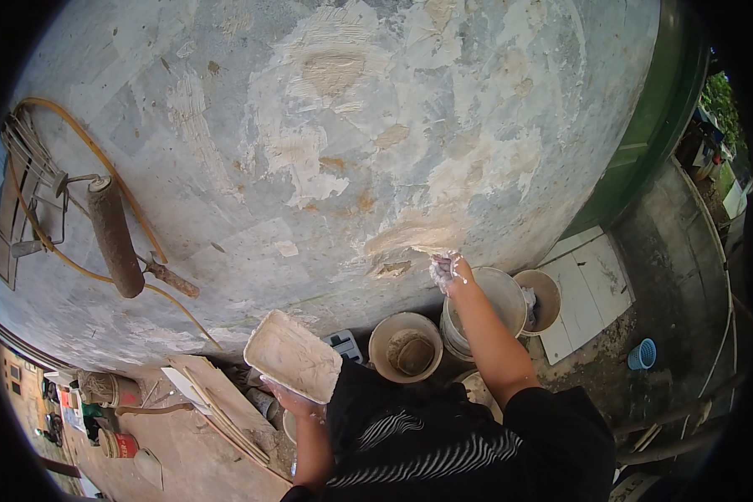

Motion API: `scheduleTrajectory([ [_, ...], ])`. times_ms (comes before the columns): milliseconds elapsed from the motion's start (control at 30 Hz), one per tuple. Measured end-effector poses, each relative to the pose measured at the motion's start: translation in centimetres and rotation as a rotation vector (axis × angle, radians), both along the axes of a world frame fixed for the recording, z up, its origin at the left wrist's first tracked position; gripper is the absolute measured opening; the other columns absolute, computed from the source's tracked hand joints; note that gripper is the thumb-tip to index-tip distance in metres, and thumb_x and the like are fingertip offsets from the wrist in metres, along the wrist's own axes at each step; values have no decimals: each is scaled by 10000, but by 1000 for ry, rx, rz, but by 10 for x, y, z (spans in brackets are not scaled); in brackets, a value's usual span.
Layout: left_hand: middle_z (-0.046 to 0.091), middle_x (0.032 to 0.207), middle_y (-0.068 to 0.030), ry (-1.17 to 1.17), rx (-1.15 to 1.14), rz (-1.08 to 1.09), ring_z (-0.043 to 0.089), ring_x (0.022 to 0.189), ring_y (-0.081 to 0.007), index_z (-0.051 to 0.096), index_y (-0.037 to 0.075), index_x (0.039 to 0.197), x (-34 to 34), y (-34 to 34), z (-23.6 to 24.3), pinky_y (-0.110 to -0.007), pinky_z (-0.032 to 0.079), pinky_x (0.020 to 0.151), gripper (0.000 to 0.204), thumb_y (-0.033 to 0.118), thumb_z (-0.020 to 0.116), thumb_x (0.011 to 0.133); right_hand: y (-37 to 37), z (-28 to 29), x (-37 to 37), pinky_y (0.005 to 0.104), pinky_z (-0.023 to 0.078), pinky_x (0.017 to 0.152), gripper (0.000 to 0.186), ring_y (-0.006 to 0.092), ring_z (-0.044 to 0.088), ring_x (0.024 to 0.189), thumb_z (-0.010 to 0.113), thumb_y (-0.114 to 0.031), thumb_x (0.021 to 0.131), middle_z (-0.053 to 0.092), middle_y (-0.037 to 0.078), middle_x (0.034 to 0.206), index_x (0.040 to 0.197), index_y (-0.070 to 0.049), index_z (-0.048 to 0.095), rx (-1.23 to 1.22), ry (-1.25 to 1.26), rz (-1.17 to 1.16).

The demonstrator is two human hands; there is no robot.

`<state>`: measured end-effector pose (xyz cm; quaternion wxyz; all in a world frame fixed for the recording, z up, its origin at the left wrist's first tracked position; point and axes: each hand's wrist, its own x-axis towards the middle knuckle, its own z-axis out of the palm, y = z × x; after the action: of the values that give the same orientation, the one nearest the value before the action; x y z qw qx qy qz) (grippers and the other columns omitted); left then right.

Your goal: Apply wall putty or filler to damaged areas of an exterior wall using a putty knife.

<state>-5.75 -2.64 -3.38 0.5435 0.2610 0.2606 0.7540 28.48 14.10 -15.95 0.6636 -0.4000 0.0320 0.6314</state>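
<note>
My left hand point(293, 402) grips the near side of a rectangular pale tray point(294, 356) smeared with putty, tilted at waist height. My right hand point(449, 274), coated in white putty, is closed at the low part of the wall. From its fingers a thin putty-covered scraper point(431, 249) reaches left onto the wall; its handle is hidden in the hand. Around it lies a smear of beige putty point(393, 237), and just below the smear is a small rough hollow point(392, 268). The grey wall point(226, 159) carries several pale patches of filler.
Below my right arm stand a beige bucket point(405, 346), a large white bucket point(487, 305) and a smaller pail point(542, 301). A paint roller point(114, 238) and a yellow hose point(113, 159) hang at left. Boards point(226, 410) lie lower left; a blue basket point(642, 355) sits right. A green door point(623, 159) borders the wall.
</note>
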Motion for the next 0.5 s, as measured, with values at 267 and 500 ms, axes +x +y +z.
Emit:
scheduleTrajectory([
  [267, 288, 1346, -112, -77, 20, -46, 371, 1173, -342, 212, 124, 1340, -1, 6, -10, -477, 352, 939, 599, 516, 197, 886, 16, -5, -8, 388, 494, 651, 227, 226, 520, 692, 397, -235, 889, 561, 152, 856, 929, -17, 442, -75, -11, -42],
  [500, 290, 1346, -106, -33, -68, 32, 380, 1168, -340, 205, 128, 1342, 5, 4, -1, -479, 356, 938, 602, 519, 198, 884, 9, 36, 14, 373, 490, 698, 224, 225, 525, 731, 426, -219, 856, 547, 134, 865, 913, -11, 485, 108, 29, -101],
])
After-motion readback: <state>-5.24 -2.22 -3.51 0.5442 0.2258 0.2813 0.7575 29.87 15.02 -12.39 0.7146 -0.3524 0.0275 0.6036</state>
